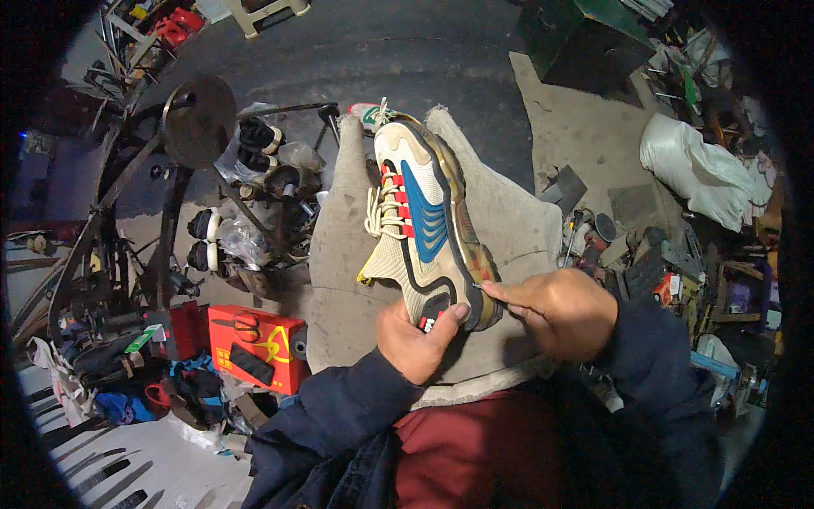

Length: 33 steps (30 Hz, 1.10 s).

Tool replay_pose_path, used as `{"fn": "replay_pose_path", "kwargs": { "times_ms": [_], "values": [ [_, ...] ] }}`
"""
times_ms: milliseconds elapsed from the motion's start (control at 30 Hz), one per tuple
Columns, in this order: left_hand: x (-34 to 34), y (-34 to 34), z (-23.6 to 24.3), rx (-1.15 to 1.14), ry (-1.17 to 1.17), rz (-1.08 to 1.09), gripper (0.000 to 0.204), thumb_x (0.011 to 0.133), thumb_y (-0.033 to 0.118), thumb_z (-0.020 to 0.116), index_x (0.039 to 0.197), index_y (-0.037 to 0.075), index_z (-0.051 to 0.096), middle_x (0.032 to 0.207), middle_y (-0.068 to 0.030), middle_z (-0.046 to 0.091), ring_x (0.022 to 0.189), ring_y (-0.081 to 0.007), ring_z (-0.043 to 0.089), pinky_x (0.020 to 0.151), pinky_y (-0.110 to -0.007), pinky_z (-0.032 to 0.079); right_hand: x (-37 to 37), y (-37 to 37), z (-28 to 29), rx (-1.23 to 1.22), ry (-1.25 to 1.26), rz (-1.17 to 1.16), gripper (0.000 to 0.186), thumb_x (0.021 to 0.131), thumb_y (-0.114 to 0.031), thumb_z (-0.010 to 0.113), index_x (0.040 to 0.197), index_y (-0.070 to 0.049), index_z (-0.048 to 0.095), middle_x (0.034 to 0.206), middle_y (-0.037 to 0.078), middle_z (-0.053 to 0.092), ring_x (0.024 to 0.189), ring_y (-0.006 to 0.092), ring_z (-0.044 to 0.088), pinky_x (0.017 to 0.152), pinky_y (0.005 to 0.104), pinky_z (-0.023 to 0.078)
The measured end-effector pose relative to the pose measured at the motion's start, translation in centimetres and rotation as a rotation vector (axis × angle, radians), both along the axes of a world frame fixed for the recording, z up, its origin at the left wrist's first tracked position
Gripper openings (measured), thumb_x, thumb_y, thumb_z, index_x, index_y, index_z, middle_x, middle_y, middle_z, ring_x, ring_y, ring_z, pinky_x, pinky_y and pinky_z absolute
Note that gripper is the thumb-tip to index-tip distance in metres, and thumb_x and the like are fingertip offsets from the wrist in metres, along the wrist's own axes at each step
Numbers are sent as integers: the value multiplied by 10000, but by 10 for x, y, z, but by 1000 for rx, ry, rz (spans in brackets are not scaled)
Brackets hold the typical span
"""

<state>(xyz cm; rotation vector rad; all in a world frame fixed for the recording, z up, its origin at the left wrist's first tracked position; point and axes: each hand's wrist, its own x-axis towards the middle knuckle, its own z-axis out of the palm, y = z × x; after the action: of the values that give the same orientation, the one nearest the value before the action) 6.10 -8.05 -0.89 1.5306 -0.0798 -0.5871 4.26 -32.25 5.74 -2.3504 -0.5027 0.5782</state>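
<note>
A beige sneaker [405, 199] with a blue side panel, red lace loops and cream laces lies on its side above a grey cloth [517, 212] spread over my lap. Its toe points away and its heel is toward me. My left hand [417, 339] grips the heel, with the thumb on the heel's outer side. At the thick, yellowish sole near the heel, my right hand [564, 312] has thumb and forefinger pinched together. Whatever sits in that pinch is too small or hidden to name. Beyond the toe, part of another shoe [365, 112] in white, green and red shows.
To my left stands a red box [259, 343] with scissors [237, 323] on top. A dark metal stand [199, 120] rises behind it, near dark shoes [258, 140] and plastic bags. Tools [593, 233] and a white sack [699, 170] lie to the right; a dark green box [585, 42] is farther off.
</note>
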Motion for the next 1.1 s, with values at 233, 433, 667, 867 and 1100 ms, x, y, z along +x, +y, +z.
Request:
{"fn": "replay_pose_path", "kwargs": {
  "times_ms": [233, 433, 667, 867, 1100],
  "values": [
    [-1, 2, -9, 19, -85, -3, 69, 940, 53, 709, 968, -10, 708, 841, -1, 701, 758, -79, 610, 698, -272, 511, 53, 6, 19, -77, 262, 105, 382, 887, 33, 609, 1233, -81, 726, 902, 238, 717, 837, 413, 710, 720, 438, 562],
    [4, 7, -19, 41, -76, -38, 155, 900, 60, 703, 1051, 23, 696, 843, -97, 709, 750, -192, 672, 702, -329, 534, 58, 6, 2, 98, 310, 55, 467, 843, 136, 591, 1252, -55, 712, 906, 205, 738, 876, 340, 748, 762, 389, 570],
    [7, 6, -18, -19, -71, -16, 86, 941, 52, 684, 1008, -2, 685, 838, -9, 694, 755, -89, 612, 689, -268, 508, 29, 5, -11, 157, 180, -76, 527, 821, 115, 608, 1304, -79, 688, 909, 199, 730, 821, 334, 739, 733, 391, 571],
    [10, 3, -7, 0, 73, 20, 126, 950, 58, 707, 1051, -16, 718, 899, -26, 737, 809, -81, 637, 729, -282, 528, 20, -3, -28, 214, 62, -27, 487, 867, 56, 633, 1329, -89, 680, 948, 216, 732, 848, 377, 722, 760, 422, 572],
    [6, -2, -4, -3, 45, 60, 63, 957, 52, 701, 977, -7, 712, 846, -11, 719, 759, -73, 639, 693, -265, 522, 8, -9, -51, 477, 107, -147, 343, 953, -19, 628, 1284, -52, 710, 1123, 215, 749, 1024, 307, 749, 884, 346, 557]
  ]
}}
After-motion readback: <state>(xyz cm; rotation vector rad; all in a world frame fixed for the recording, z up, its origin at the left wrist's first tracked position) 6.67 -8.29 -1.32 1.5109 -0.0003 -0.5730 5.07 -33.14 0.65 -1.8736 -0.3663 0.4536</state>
